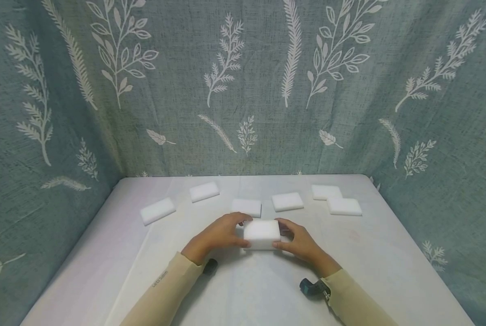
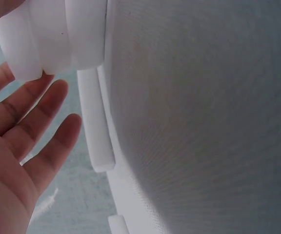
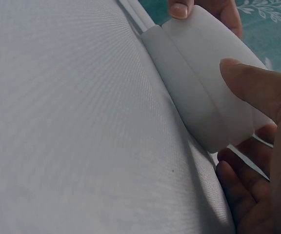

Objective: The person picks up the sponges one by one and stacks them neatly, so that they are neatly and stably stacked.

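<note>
A stack of three white foam sponges point(image 1: 262, 233) sits on the table in front of me, its layers showing in both wrist views. At its left end my left hand point(image 1: 221, 233) holds it, thumb on the near side and a finger on the far side. My right hand point(image 1: 302, 242) grips the right end the same way, its thumb point(image 3: 257, 85) lying along the near face. In the left wrist view the lower fingers point(image 2: 57, 141) of the left hand spread away from the blocks. Just behind the stack lies a single white sponge point(image 1: 246, 207), partly covered by it.
More white sponges lie along the back: one at far left point(image 1: 158, 211), another point(image 1: 204, 192) beyond it, and one point(image 1: 288, 202) right of centre. At back right a sponge point(image 1: 345, 206) overlaps another point(image 1: 326, 192). A patterned curtain point(image 1: 243, 136) surrounds the white table point(image 1: 243, 290).
</note>
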Demonstrator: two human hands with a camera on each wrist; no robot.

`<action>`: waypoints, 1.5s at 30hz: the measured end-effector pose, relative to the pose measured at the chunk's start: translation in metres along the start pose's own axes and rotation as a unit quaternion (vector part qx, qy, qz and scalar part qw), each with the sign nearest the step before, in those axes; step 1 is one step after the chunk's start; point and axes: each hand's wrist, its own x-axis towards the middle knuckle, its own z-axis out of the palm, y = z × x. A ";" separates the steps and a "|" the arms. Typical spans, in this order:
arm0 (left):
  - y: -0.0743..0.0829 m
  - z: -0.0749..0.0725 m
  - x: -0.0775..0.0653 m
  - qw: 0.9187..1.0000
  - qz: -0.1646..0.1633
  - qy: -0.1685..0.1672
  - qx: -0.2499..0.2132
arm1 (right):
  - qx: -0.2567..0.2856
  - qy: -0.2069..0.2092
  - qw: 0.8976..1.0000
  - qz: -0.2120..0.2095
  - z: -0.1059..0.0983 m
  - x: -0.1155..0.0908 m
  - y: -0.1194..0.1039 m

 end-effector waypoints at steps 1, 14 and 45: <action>0.000 0.000 0.000 1.000 0.001 0.000 0.000 | 0.007 -0.001 1.000 -0.001 0.000 0.000 0.000; -0.001 0.000 0.000 1.000 -0.006 -0.005 -0.009 | 0.071 -0.013 0.997 -0.004 -0.003 -0.001 -0.002; -0.083 -0.072 -0.065 0.992 -0.113 0.054 0.005 | 0.146 -0.019 0.989 -0.004 -0.011 -0.004 -0.026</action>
